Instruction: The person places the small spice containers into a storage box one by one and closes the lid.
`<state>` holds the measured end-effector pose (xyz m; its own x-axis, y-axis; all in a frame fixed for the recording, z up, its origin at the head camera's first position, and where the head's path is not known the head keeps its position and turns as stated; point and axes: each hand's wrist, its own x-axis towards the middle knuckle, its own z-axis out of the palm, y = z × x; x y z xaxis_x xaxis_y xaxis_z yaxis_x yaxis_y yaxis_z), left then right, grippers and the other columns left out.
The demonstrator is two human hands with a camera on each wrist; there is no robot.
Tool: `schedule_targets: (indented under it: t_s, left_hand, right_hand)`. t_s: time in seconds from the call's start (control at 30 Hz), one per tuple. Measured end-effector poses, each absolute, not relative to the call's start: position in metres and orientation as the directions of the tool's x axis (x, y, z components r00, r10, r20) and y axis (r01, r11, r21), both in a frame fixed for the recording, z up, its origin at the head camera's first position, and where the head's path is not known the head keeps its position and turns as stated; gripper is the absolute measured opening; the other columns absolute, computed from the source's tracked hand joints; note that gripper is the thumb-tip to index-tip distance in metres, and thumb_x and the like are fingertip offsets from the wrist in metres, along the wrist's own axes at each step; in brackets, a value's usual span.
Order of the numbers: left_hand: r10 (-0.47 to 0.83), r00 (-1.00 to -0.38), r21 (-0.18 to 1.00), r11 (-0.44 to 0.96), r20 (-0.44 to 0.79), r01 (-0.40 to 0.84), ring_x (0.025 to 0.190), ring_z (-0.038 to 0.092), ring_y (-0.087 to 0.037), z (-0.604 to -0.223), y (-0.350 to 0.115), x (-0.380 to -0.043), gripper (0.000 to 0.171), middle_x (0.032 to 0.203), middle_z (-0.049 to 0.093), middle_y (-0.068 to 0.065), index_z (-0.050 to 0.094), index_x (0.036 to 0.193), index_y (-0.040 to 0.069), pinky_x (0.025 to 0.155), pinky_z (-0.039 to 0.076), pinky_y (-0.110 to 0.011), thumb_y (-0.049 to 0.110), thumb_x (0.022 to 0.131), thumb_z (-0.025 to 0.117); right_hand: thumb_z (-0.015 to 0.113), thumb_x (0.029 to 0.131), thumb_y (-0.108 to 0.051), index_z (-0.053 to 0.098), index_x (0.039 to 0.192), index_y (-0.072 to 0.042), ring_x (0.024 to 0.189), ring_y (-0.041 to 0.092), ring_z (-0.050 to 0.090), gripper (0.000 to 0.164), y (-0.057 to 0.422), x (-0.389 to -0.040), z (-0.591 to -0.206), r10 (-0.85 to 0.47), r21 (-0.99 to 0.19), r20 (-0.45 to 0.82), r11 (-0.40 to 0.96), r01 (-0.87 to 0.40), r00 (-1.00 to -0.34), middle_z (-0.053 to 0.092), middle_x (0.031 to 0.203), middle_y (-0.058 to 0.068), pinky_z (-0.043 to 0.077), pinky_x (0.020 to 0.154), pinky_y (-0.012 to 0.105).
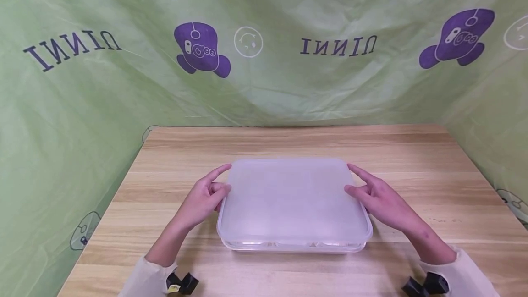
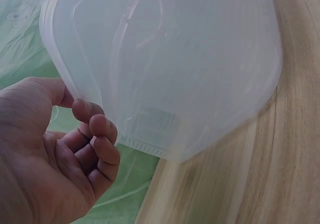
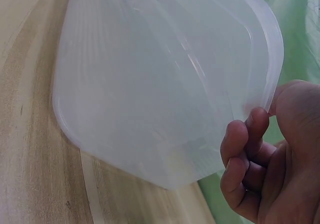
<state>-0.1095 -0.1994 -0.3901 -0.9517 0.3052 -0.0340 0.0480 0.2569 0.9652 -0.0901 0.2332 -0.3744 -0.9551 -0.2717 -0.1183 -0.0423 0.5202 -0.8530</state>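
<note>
A frosted, translucent plastic lid (image 1: 288,200) with rounded corners covers most of a shallow clear plastic box (image 1: 294,247) in the head view. Only the box's front lower edge shows beneath it, with pale rounded shapes inside that I cannot make out. On the lid's left side, my left hand (image 1: 202,200) grips the rim between thumb and fingers. My right hand (image 1: 383,203) holds the opposite rim the same way. From the left wrist, the fingers (image 2: 104,129) curl in at the edge of the translucent plastic. The right wrist view mirrors this, with curled fingers (image 3: 235,141) at the rim.
The wood-grain table (image 1: 177,150) extends around the box on every side. A green printed cloth (image 1: 264,90) hangs behind the table and along both sides. Black devices (image 1: 181,283) are strapped at both wrists.
</note>
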Motion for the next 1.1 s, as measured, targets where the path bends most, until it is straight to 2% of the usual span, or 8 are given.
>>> schedule_targets:
  t_s: [0.2, 0.27, 0.43, 0.67, 0.8, 0.97, 1.1]
  left_hand:
    - [0.311, -0.950, 0.965, 0.257, -0.036, 0.048, 0.054, 0.049, -0.014, -0.3910, -0.1997, -0.1082, 0.056, 0.064, 0.050, -0.004, 0.038, 0.156, 0.003, 0.050, 0.043, -0.026, 0.015, 0.105, 0.059]
    - [0.313, -0.949, 0.965, 0.258, -0.038, 0.046, 0.054, 0.049, -0.014, -0.3911, -0.1998, -0.1075, 0.056, 0.063, 0.049, -0.003, 0.038, 0.156, 0.003, 0.050, 0.044, -0.026, 0.015, 0.105, 0.059]
    - [0.323, -0.946, 0.965, 0.255, -0.031, 0.056, 0.053, 0.047, -0.013, -0.3910, -0.1992, -0.1065, 0.057, 0.062, 0.048, -0.002, 0.037, 0.156, 0.002, 0.050, 0.044, -0.026, 0.014, 0.105, 0.059]
    - [0.323, -0.946, 0.949, 0.302, -0.015, 0.088, 0.052, 0.048, -0.019, -0.3900, -0.1988, -0.1048, 0.057, 0.061, 0.048, -0.003, 0.038, 0.157, 0.006, 0.050, 0.044, -0.026, 0.014, 0.105, 0.060]
    - [0.325, -0.946, 0.931, 0.343, 0.006, 0.124, 0.050, 0.049, -0.026, -0.3911, -0.1989, -0.1051, 0.057, 0.060, 0.049, -0.004, 0.039, 0.157, 0.007, 0.047, 0.042, -0.025, 0.014, 0.104, 0.061]
    - [0.325, -0.946, 0.917, 0.373, 0.015, 0.142, 0.047, 0.048, -0.019, -0.3925, -0.1995, -0.1055, 0.058, 0.060, 0.049, -0.002, 0.040, 0.157, 0.010, 0.044, 0.039, -0.023, 0.013, 0.103, 0.062]
    - [0.322, -0.947, 0.912, 0.384, 0.015, 0.145, 0.046, 0.046, -0.013, -0.3923, -0.1998, -0.1054, 0.059, 0.059, 0.048, -0.001, 0.040, 0.157, 0.012, 0.044, 0.037, -0.022, 0.011, 0.103, 0.062]
  right_hand:
    - [0.056, 0.108, -0.038, 0.021, 0.164, -0.006, 0.055, 0.016, 0.050, 0.073, 0.2323, -0.0855, -0.3745, -0.276, -0.836, -0.110, 0.545, -0.061, -0.955, 0.070, 0.078, 0.001, 0.047, 0.063, 0.031]
    - [0.057, 0.107, -0.038, 0.021, 0.164, -0.007, 0.053, 0.014, 0.046, 0.074, 0.2320, -0.0838, -0.3755, -0.275, -0.832, -0.107, 0.551, -0.066, -0.955, 0.062, 0.069, -0.002, 0.044, 0.057, 0.031]
    - [0.059, 0.106, -0.038, 0.022, 0.164, -0.008, 0.052, 0.010, 0.038, 0.074, 0.2314, -0.0806, -0.3795, -0.278, -0.826, -0.102, 0.559, -0.074, -0.955, 0.046, 0.060, -0.005, 0.038, 0.047, 0.031]
    - [0.058, 0.106, -0.039, 0.020, 0.165, -0.010, 0.052, 0.011, 0.040, 0.076, 0.2313, -0.0797, -0.3801, -0.283, -0.821, -0.121, 0.568, -0.065, -0.952, 0.053, 0.062, -0.003, 0.036, 0.046, 0.030]
    - [0.058, 0.106, -0.040, 0.018, 0.165, -0.011, 0.052, 0.017, 0.049, 0.077, 0.2319, -0.0797, -0.3810, -0.292, -0.821, -0.127, 0.567, -0.065, -0.948, 0.061, 0.065, 0.000, 0.041, 0.047, 0.031]
    - [0.057, 0.107, -0.039, 0.017, 0.165, -0.011, 0.055, 0.028, 0.058, 0.076, 0.2323, -0.0799, -0.3822, -0.304, -0.820, -0.120, 0.568, -0.078, -0.945, 0.060, 0.064, 0.000, 0.048, 0.055, 0.033]
    - [0.057, 0.107, -0.038, 0.018, 0.165, -0.010, 0.055, 0.027, 0.058, 0.075, 0.2321, -0.0803, -0.3829, -0.308, -0.818, -0.110, 0.568, -0.089, -0.945, 0.058, 0.062, 0.000, 0.049, 0.057, 0.033]
